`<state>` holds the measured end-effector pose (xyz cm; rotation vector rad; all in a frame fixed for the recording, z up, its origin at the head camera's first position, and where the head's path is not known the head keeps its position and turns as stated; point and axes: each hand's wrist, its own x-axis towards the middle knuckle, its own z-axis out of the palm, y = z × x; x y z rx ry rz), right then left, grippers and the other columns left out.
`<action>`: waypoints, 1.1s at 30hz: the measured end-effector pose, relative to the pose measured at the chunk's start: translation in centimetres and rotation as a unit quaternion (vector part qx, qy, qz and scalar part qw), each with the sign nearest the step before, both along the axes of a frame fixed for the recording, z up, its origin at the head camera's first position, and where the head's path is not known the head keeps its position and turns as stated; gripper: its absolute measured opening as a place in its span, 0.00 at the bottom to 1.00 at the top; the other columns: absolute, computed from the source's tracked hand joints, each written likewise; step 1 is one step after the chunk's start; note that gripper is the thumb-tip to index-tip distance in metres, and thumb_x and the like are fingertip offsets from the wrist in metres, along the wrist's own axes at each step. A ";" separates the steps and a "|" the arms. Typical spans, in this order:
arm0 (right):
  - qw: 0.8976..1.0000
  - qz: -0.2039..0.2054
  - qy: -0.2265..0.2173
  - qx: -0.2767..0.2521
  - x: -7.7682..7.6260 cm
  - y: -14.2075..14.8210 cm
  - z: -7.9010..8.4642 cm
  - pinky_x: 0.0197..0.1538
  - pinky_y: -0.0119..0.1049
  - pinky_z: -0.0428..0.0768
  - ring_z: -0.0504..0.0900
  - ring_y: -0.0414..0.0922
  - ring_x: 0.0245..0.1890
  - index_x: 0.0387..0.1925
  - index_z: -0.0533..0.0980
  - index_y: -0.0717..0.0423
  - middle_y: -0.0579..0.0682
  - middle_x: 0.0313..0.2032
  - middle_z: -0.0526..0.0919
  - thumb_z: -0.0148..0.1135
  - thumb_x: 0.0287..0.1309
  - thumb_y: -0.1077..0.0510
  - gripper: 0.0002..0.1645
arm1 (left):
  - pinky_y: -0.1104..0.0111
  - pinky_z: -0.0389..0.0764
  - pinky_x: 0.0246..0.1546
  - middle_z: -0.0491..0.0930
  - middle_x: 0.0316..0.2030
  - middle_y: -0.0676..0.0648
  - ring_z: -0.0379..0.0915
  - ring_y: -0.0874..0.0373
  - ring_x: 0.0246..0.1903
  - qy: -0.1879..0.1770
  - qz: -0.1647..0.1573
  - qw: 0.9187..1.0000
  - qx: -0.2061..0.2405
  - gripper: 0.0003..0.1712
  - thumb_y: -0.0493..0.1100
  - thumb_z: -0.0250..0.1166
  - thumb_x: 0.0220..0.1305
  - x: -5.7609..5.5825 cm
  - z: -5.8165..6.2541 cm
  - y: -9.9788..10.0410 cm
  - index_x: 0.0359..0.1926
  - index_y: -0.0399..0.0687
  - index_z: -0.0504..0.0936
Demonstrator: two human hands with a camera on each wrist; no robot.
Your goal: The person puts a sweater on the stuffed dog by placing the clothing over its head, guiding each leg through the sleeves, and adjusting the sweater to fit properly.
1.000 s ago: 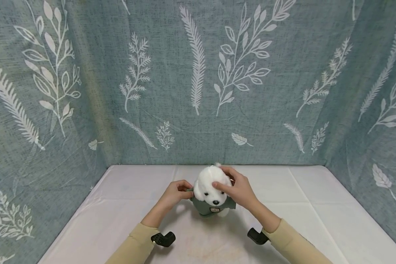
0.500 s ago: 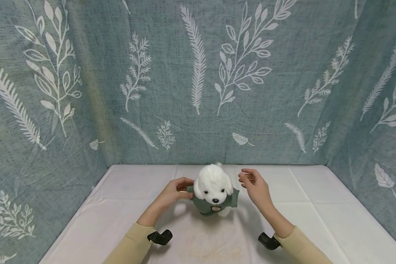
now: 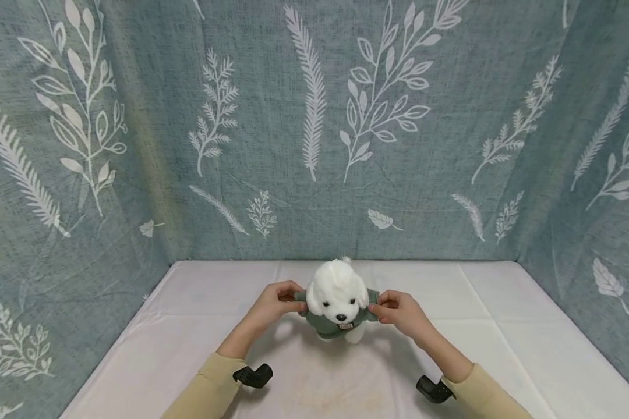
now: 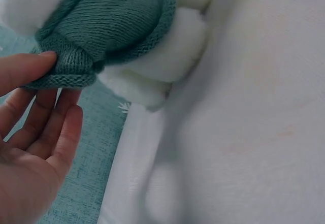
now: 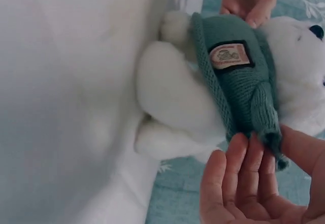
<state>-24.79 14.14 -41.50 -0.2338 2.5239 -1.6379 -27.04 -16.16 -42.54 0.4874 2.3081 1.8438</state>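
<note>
A white plush dog (image 3: 338, 285) sits upright on the table, facing me, in a green knitted sweater (image 3: 329, 327). A small patch (image 5: 231, 55) shows on the sweater's front in the right wrist view. With thumb and fingers my left hand (image 3: 274, 302) pinches the sweater's sleeve (image 4: 71, 64) on the left side. On the other side my right hand (image 3: 402, 313) pinches the opposite sleeve (image 5: 265, 109) near its cuff. Both sleeves are held out from the body. The dog's white legs (image 4: 175, 46) stick out below the hem.
A white cloth (image 3: 199, 326) covers the table. Green-grey curtains (image 3: 272, 145) with white leaf prints hang behind it and along both sides. A black device (image 3: 254, 376) is on the left wrist, another black device (image 3: 434, 389) on the right.
My right hand has left the dog's head, swung out to the right and come back to grip the sleeve. The left hand keeps its hold; the sweater has risen slightly at the front.
</note>
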 end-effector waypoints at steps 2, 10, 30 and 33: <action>1.000 -0.017 0.012 0.000 -0.2 0.0 0.3 0.44 0.44 0.82 0.80 0.42 0.33 0.36 0.76 0.62 0.49 0.30 0.81 0.64 0.59 0.52 0.15 | 0.49 0.76 0.48 0.81 0.34 0.50 0.78 0.57 0.36 0.004 0.014 1.000 0.005 0.12 0.37 0.67 0.58 0.0 0.2 -0.2 0.42 0.37 0.79; 0.991 -0.074 0.044 0.102 -0.9 0.1 0.0 0.32 0.35 0.80 0.82 0.48 0.28 0.31 0.77 0.58 0.49 0.26 0.81 0.64 0.58 0.54 0.10 | 0.52 0.74 0.48 0.80 0.32 0.52 0.76 0.58 0.35 -0.003 0.059 0.998 0.016 0.10 0.37 0.68 0.57 -0.5 0.1 -0.4 0.39 0.38 0.79; 0.991 -0.078 0.076 0.082 -1.7 0.1 -0.7 0.33 0.36 0.80 0.81 0.42 0.29 0.39 0.79 0.61 0.51 0.32 0.84 0.67 0.55 0.56 0.13 | 0.57 0.79 0.44 0.81 0.32 0.49 0.78 0.60 0.32 -0.008 0.044 0.999 -0.021 0.13 0.36 0.68 0.56 -0.7 -1.0 0.2 0.42 0.36 0.79; 0.991 -0.081 0.070 0.079 -1.9 0.2 -0.9 0.34 0.36 0.81 0.82 0.42 0.29 0.38 0.79 0.60 0.50 0.31 0.84 0.67 0.55 0.58 0.11 | 0.58 0.79 0.43 0.81 0.31 0.47 0.78 0.59 0.32 -0.014 0.054 0.997 -0.044 0.12 0.35 0.68 0.56 -0.6 -1.0 0.2 0.41 0.36 0.80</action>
